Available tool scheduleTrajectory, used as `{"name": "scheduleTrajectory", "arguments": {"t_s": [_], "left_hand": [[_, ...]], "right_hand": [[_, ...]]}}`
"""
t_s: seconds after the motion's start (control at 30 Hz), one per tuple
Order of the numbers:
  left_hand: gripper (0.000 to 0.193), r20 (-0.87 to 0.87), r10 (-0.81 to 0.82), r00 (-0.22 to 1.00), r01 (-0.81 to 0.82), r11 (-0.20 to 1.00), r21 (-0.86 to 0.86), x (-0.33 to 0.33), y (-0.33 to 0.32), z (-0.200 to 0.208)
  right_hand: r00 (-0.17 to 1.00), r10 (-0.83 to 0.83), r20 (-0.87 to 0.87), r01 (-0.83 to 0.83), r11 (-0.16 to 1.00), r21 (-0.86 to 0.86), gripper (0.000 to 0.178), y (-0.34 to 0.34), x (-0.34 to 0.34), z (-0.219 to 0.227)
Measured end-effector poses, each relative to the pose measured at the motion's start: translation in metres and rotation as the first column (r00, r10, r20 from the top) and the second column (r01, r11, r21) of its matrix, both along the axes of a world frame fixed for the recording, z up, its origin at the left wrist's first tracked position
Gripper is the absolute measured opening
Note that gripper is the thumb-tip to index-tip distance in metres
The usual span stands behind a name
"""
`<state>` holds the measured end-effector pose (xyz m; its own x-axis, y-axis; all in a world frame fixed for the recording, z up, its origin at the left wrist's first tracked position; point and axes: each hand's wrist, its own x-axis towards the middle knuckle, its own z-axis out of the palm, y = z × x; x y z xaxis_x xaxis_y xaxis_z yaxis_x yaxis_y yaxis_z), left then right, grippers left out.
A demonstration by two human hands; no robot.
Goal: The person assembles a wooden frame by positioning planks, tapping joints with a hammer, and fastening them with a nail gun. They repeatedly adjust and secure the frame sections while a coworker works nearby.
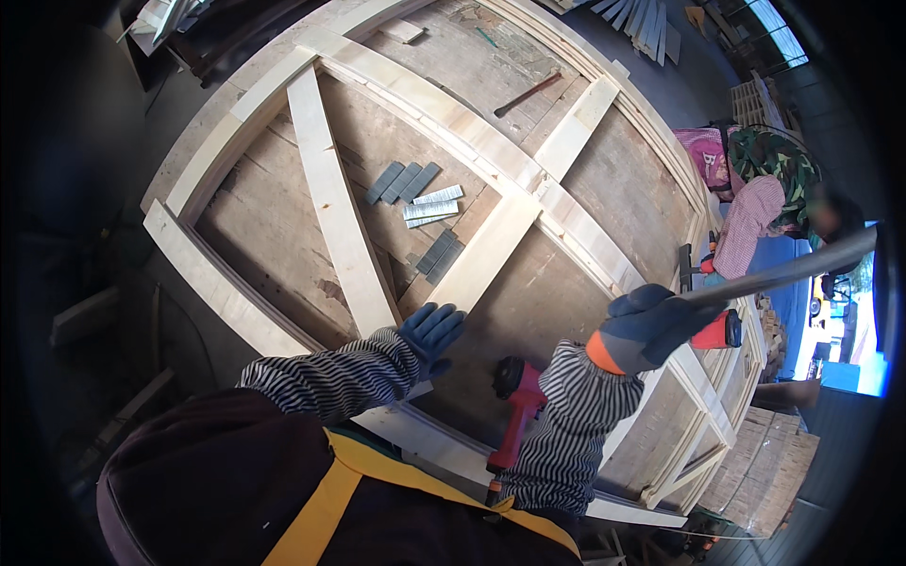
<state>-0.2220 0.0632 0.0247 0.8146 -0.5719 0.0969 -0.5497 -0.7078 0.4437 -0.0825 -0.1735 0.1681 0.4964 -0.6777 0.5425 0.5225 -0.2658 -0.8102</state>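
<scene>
My left hand (432,335), in a blue-grey glove, lies with fingers stretched out over the near end of a pale wooden crosspiece (491,247). My right hand (642,325), gloved with an orange cuff, is closed round a long grey bar (783,274), raised above the wooden frame (396,75) and pointing right; the kind of tool is unclear. Beside my right forearm is a red and black nail gun (521,406). Strips of staples, dark grey (401,184) and silver (432,206), lie inside the frame, with more grey strips (440,257) by the crosspiece.
A diagonal board (330,179) crosses the left bay. A hammer-like tool (527,94) lies in the far bay. Another red nail gun (722,330) is at the right. A person in camouflage (774,174) works at the right edge. Wrapped boards (755,467) are stacked at lower right.
</scene>
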Motion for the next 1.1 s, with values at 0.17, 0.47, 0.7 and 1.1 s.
{"name": "scheduleTrajectory", "arguments": {"t_s": [0.17,0.47,0.7,1.1], "left_hand": [[0.086,-0.021,-0.009,1.000,0.009,1.000,0.012,-0.003,-0.007,-0.008],[0.081,-0.048,0.011,0.999,-0.009,0.999,0.050,-0.001,0.002,0.003],[0.087,-0.023,-0.028,0.999,0.027,0.999,-0.030,-0.007,-0.006,-0.010],[0.080,-0.066,-0.009,0.998,0.012,0.999,0.048,0.001,0.002,0.002]], "right_hand": [[0.486,0.470,-0.737,-0.200,0.881,0.429,0.047,0.009,-0.033,-0.144],[0.990,0.050,-0.130,-0.054,0.998,-0.027,0.051,0.022,-0.002,0.079],[0.362,0.096,-0.927,-0.366,0.930,-0.046,0.054,-0.010,-0.085,-0.176],[0.957,0.290,0.008,-0.189,0.646,-0.740,0.049,-0.032,-0.017,0.149]]}}
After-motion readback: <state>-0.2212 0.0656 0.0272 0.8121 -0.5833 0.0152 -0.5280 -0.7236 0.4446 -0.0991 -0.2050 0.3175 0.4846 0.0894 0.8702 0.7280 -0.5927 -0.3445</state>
